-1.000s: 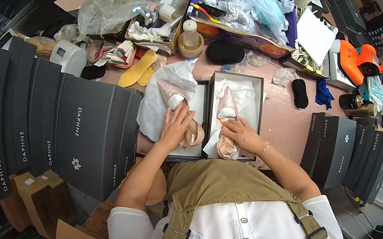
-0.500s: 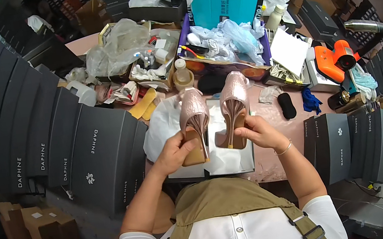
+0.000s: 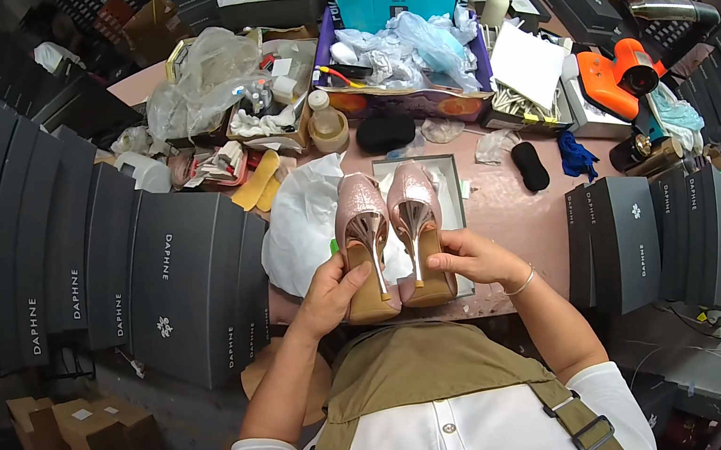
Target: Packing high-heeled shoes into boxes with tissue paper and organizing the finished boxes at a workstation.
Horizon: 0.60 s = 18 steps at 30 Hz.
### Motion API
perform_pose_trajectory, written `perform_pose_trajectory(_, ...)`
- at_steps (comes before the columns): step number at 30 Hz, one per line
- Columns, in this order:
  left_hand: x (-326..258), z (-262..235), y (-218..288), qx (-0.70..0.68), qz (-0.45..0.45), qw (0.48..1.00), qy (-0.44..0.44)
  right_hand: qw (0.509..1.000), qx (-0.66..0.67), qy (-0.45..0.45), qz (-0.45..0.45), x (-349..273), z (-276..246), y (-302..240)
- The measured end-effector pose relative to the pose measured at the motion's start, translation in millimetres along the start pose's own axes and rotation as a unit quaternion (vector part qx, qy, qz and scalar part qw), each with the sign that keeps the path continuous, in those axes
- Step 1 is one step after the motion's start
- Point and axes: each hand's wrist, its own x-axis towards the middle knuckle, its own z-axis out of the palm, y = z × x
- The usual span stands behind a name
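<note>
Two metallic pink high-heeled shoes are held side by side over the table, almost touching, with their thin shiny heels and tan soles toward me. My left hand [image 3: 335, 292] is closed round the left high-heeled shoe [image 3: 357, 204], thumb on its sole. The right high-heeled shoe [image 3: 410, 193] is gripped the same way by my right hand [image 3: 477, 259]. Behind and under them lies an open shoe box [image 3: 454, 173] with a grey rim, partly hidden by the shoes. White tissue paper [image 3: 295, 220] spreads over its left side.
Dark shoe boxes [image 3: 187, 273] are stacked at the left, and more shoe boxes [image 3: 618, 239] stand at the right. Across the back are a purple carton [image 3: 416, 99] full of crumpled plastic, an orange device [image 3: 616, 72] and a small bottle [image 3: 323, 117]. Black pouches [image 3: 530, 166] lie on the pink table.
Both hands have brought the shoes closer together and nearer to my body. The shoes now stand almost against each other, and the view has shifted slightly.
</note>
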Motion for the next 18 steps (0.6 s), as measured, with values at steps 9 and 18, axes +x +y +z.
perform_pose_trajectory(9,27,13,13,0.014,-0.049,0.989,0.140,0.933,-0.317,0.172,-0.002,30,-46,77)
perform_pose_trajectory(18,63,41,21,0.121,-0.087,0.981,0.128,0.702,-0.529,0.465,0.102,-25,-262,178)
